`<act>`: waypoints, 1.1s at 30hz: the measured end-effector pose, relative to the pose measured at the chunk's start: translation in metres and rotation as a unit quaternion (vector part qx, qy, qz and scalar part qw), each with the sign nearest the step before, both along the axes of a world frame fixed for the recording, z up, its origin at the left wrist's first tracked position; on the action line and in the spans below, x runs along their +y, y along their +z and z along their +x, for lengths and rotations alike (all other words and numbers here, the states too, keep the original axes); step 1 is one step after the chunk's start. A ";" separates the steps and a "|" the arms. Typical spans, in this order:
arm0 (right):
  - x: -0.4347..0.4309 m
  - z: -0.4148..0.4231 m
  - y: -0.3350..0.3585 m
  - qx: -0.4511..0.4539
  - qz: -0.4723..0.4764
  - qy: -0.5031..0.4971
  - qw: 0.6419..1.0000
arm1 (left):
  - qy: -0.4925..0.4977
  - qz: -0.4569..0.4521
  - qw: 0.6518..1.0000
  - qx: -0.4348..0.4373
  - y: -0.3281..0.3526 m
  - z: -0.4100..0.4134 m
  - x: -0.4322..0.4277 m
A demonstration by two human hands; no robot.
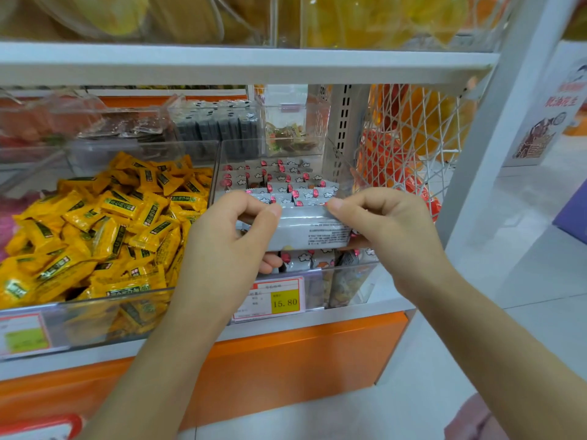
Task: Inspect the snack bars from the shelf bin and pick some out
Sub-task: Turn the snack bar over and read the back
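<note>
Yellow-wrapped candies heap in a clear bin at nine o'clock; a price tag (its yellow patch reads 15.80) at six; netted orange packs at two.

Snack bars in bin, candies leftward

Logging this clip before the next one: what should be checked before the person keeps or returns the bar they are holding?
1. Grip: left hand and right hand pinch the snack bar at opposite ends: ok.
2. Printed side turned up for reading: ok, though the text is too small to make out here.
3. Wrapper intact: cannot tell; the hands cover both ends.
4. Bar held over its own clear bin, not the yellow candies: ok.
5. More bars in the bin to pick from: ok.
6. Somewhere to put chosen bars: cannot tell; no basket plainly shows.
</note>
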State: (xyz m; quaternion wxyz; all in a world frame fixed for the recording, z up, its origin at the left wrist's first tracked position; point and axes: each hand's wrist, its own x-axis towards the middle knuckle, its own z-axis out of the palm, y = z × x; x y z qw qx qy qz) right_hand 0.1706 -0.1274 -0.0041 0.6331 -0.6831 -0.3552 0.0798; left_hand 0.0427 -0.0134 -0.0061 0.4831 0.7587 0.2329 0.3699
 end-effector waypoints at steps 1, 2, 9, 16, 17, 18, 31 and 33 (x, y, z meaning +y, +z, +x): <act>-0.001 0.002 0.001 0.004 -0.007 0.017 1.000 | 0.001 0.008 1.000 0.000 0.000 0.000 0.000; -0.003 0.004 0.002 0.007 -0.012 0.032 0.999 | 0.002 0.014 1.000 0.001 0.000 0.000 -0.001; -0.007 0.011 0.003 0.019 -0.019 0.091 0.995 | 0.004 0.027 1.000 0.000 -0.001 0.000 0.001; -0.007 0.017 0.003 0.013 -0.042 0.096 0.994 | 0.001 0.019 1.000 -0.003 -0.001 -0.001 0.003; -0.007 0.016 0.003 0.025 -0.036 0.101 0.994 | -0.002 0.022 1.000 -0.001 -0.001 -0.001 0.004; -0.006 0.017 0.003 0.041 -0.029 0.107 0.993 | -0.004 0.026 1.000 0.000 -0.001 -0.001 0.004; -0.004 0.018 -0.002 0.277 0.031 0.251 0.927 | 0.016 0.037 0.999 -0.002 0.000 -0.004 0.011; -0.003 0.018 -0.004 0.264 0.043 0.255 0.929 | 0.020 0.033 0.999 -0.003 -0.001 -0.004 0.011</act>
